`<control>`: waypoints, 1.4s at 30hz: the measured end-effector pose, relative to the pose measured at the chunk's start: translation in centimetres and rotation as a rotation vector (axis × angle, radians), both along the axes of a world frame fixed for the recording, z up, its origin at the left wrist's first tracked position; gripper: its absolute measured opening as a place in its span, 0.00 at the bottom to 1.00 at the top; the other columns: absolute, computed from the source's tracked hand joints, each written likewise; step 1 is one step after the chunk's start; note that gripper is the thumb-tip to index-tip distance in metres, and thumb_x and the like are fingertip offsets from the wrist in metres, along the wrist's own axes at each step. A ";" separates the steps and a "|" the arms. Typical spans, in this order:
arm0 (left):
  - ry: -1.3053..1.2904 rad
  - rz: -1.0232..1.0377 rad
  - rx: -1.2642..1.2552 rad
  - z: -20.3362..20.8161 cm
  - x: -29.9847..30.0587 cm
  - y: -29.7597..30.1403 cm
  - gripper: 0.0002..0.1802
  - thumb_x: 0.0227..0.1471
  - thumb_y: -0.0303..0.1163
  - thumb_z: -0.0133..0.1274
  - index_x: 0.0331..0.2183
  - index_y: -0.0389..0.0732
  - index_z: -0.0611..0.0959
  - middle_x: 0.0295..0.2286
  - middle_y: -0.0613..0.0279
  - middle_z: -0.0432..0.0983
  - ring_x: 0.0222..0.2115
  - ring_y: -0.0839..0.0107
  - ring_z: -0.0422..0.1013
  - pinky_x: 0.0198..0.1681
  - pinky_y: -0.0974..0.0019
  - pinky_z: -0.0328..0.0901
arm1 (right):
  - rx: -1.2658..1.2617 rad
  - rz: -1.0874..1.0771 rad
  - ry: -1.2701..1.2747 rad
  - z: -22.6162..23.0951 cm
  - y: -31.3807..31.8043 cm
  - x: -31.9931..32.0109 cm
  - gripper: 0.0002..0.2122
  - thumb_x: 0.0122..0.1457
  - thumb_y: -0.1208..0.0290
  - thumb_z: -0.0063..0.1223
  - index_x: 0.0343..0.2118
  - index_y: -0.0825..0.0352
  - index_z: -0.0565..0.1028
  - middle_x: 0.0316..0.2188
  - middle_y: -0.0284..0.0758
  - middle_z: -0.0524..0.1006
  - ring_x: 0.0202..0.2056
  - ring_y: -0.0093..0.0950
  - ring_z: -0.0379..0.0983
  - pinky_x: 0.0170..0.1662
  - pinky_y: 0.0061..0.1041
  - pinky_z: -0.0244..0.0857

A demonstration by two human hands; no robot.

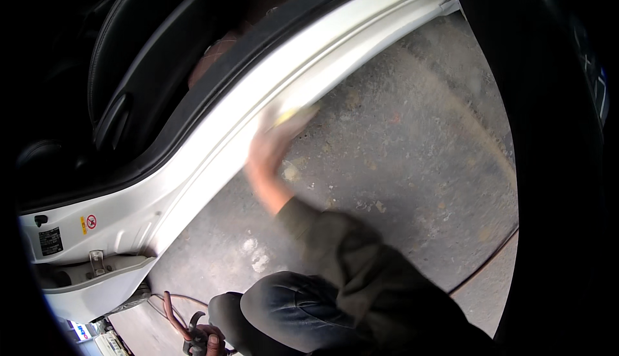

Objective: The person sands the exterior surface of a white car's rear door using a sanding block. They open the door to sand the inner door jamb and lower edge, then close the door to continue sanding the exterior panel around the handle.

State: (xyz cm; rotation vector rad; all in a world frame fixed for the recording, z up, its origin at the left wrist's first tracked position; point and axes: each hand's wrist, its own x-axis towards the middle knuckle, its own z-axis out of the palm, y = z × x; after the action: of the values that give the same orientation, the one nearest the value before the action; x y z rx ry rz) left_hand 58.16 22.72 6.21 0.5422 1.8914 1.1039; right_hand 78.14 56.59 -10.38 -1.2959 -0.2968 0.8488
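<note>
My right hand (271, 138), smeared by motion, reaches out to the white door sill (213, 143) of a car. A small yellow piece (285, 117) shows at its fingers, too blurred to tell whether it is cloth, sponge or pad. Low in the view, beside my knee, my left hand (213, 342) is closed round a dark hand tool (195, 325) with a curved, hook-like lever and a reddish-brown arm or tube rising from it. The tool's lower part is cut off by the view's edge.
Dark seats (122, 91) lie beyond the sill's black rubber seal (193, 108). A reddish hose (184, 299) curves behind the tool. On the stained concrete floor (400, 143), a dark cable (483, 266) runs at right. My bent knee (290, 311) is in front, and a large dark panel closes the right side.
</note>
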 end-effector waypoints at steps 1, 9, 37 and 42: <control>-0.176 0.141 0.006 0.2 0.1 0.3 0.06 0.56 0.21 0.52 0.37 0.38 0.76 0.24 0.69 0.73 0.14 0.87 0.60 0.14 0.82 0.53 | 0.025 0.104 0.046 0.8 -2.7 -4.2 0.46 0.65 0.47 0.38 0.63 0.75 0.21 0.65 0.59 0.21 0.68 0.53 0.27 0.69 0.49 0.27; 0.385 -0.364 0.102 -0.8 0.5 1.9 0.12 0.53 0.33 0.56 0.33 0.37 0.71 0.19 0.63 0.67 0.16 0.77 0.59 0.18 0.73 0.51 | -0.073 0.298 0.231 -1.2 1.1 7.0 0.45 0.65 0.41 0.31 0.64 0.74 0.26 0.68 0.52 0.27 0.69 0.44 0.26 0.70 0.41 0.23; 0.329 -0.305 0.122 -0.1 -0.7 0.5 0.20 0.49 0.42 0.62 0.26 0.36 0.72 0.20 0.58 0.71 0.15 0.78 0.61 0.16 0.73 0.55 | 0.070 0.203 -0.003 -6.8 -1.1 20.4 0.19 0.54 0.72 0.59 0.47 0.74 0.72 0.42 0.38 0.76 0.42 0.29 0.74 0.43 0.27 0.69; 0.225 -0.138 0.083 1.2 -1.7 -0.1 0.20 0.45 0.40 0.63 0.23 0.35 0.74 0.20 0.58 0.72 0.19 0.73 0.66 0.21 0.72 0.59 | -0.073 0.012 0.264 -10.3 -2.7 18.5 0.19 0.59 0.72 0.55 0.52 0.73 0.69 0.47 0.41 0.74 0.46 0.32 0.73 0.50 0.36 0.69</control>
State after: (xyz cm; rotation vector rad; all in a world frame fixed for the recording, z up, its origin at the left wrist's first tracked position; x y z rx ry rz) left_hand 56.50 22.64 7.42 0.8618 1.9715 1.0707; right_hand 96.62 53.85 -20.65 -1.2333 -0.0648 1.0366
